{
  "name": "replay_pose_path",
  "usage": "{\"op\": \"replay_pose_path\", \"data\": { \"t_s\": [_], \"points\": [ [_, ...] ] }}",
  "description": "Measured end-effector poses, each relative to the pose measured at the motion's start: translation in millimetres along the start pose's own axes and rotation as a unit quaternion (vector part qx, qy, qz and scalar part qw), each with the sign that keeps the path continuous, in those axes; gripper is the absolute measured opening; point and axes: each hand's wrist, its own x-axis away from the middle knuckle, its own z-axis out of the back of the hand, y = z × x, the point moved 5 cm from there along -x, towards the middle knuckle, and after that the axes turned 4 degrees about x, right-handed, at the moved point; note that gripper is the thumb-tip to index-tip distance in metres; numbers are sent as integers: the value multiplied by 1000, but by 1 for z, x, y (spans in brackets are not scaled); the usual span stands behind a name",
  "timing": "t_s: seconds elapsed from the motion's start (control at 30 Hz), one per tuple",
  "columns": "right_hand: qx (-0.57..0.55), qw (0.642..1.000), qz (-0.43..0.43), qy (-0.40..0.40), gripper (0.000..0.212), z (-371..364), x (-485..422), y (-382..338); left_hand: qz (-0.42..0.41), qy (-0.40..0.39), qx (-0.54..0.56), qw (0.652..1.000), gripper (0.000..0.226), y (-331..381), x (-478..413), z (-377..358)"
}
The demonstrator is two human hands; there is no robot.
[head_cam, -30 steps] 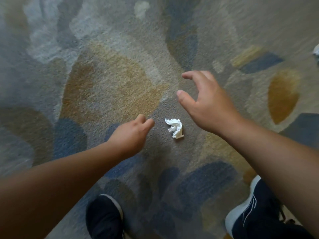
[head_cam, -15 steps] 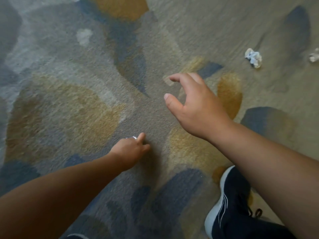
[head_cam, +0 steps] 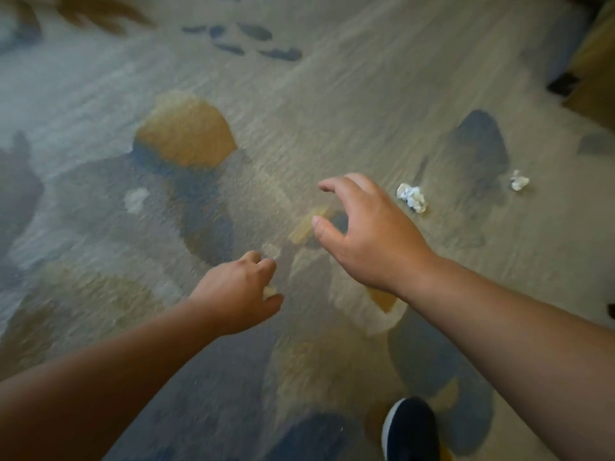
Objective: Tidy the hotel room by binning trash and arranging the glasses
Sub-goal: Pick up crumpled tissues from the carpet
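My left hand is curled around a small white crumpled tissue, of which only a sliver shows between thumb and fingers. My right hand hovers over the patterned carpet with fingers spread and loosely bent, holding nothing. A crumpled white paper ball lies on the carpet just right of my right hand. Another crumpled paper ball lies further right.
The floor is a patterned carpet in grey, blue and ochre. My dark shoe stands at the bottom right. Brown furniture fills the top right corner, with a dark object at its foot.
My left hand closed on the tissue that lay on the carpet and lifted it. The view has swung right, bringing two more paper balls closer to my right hand.
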Motion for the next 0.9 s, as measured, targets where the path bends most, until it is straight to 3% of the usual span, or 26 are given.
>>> {"op": "replay_pose_path", "data": {
  "t_s": [0.2, 0.43, 0.9],
  "points": [
    [19, 1000, -8, 21, 53, 76, -15, 84, -24, 63, -37, 997, 20, 84, -61, 79],
    [26, 998, -51, -4, 55, 95, -41, 194, -8, 119, -77, 990, 20, 156, -106, 141],
    [-11, 996, -85, -28, 57, 81, -81, 298, -36, 81, -158, 983, 21, 259, -196, 188]
  ]
}}
